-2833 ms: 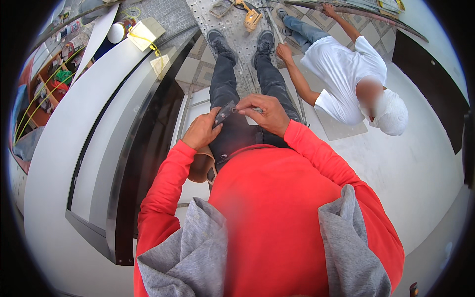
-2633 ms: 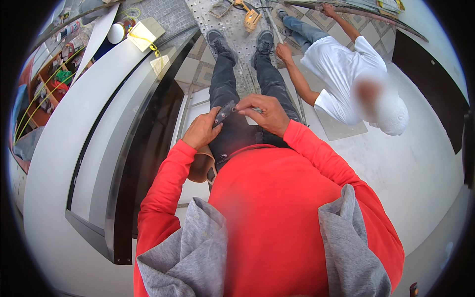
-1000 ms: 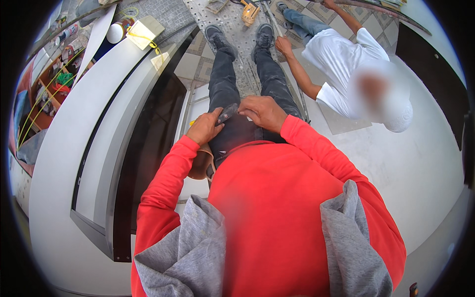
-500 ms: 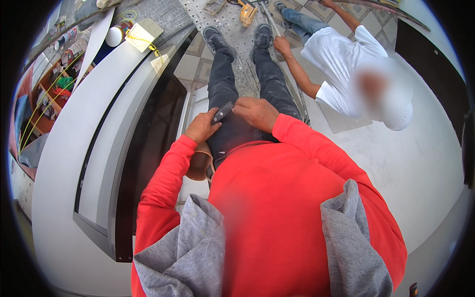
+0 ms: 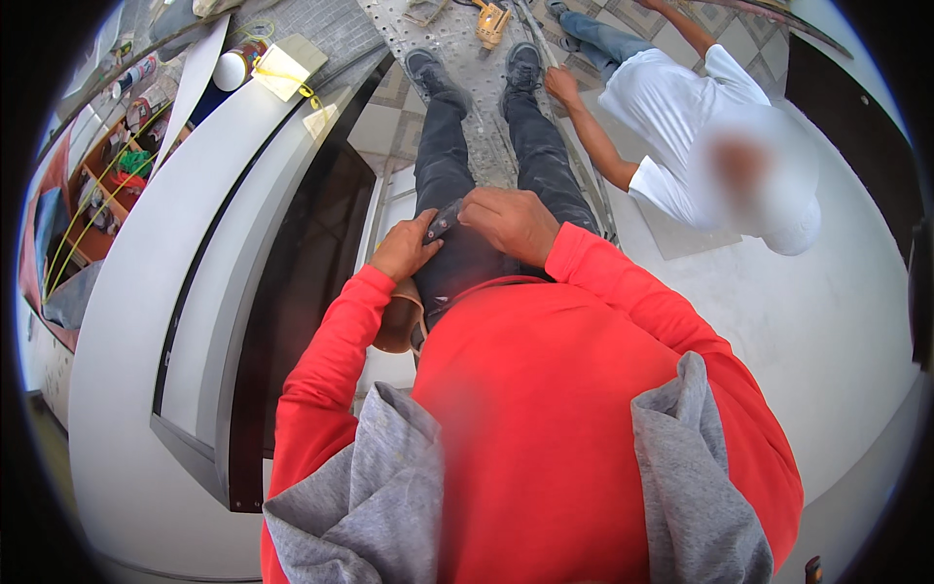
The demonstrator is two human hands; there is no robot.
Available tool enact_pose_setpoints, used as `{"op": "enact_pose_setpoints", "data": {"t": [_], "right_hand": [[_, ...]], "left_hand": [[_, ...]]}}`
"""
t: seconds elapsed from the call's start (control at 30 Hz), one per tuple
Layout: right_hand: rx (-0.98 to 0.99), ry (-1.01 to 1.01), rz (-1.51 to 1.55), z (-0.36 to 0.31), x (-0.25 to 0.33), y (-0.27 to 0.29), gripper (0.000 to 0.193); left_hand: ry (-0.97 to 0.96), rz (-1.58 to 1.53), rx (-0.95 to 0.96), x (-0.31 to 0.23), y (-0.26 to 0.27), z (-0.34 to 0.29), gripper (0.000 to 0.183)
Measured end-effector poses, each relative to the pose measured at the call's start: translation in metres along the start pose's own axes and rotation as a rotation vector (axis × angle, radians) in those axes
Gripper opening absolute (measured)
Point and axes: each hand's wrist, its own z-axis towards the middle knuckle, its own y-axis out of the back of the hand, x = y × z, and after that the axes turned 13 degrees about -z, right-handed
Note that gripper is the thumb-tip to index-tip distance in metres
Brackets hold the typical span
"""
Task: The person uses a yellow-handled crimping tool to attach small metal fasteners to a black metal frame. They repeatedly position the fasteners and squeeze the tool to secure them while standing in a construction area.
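At my waist, a short dark piece with small shiny studs [image 5: 443, 222] lies between my two hands; its exact kind I cannot make out. My left hand [image 5: 407, 249] is closed around its lower left end, thumb and fingers pressed to it. My right hand [image 5: 510, 222] is curled shut at the other end, its fingertips covering that part. Just below my left wrist hangs a brown, rounded pouch or container [image 5: 397, 319] beside my hip. Dark trousers [image 5: 545, 161] show behind both hands.
I stand on a perforated metal plank [image 5: 482, 127]. A yellow power tool [image 5: 491, 26] lies ahead of my feet. At my right a person in a white shirt [image 5: 671, 122] reaches toward the plank. A white curved panel [image 5: 126, 321] and a dark frame [image 5: 302, 302] border my left.
My right hand has shifted onto the end of the dark studded piece, covering more of it. The whole view has drifted slightly; my left hand keeps its grip.
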Motion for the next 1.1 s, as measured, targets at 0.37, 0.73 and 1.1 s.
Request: {"op": "enact_pose_setpoints", "data": {"t": [0.37, 0.73, 1.1], "right_hand": [[0.036, -0.308, 0.357, -0.004, -0.015, -0.015, 0.010], [0.026, -0.304, 0.373, -0.003, -0.013, -0.017, 0.010], [0.038, -0.093, 0.197, 0.001, -0.012, -0.018, 0.008]], "left_hand": [[-0.039, -0.118, 0.023, 0.001, 0.007, -0.005, 0.060], [-0.022, -0.225, 0.070, 0.002, 0.015, -0.005, 0.059], [-0.032, -0.210, 0.068, 0.003, 0.012, -0.007, 0.059]]}}
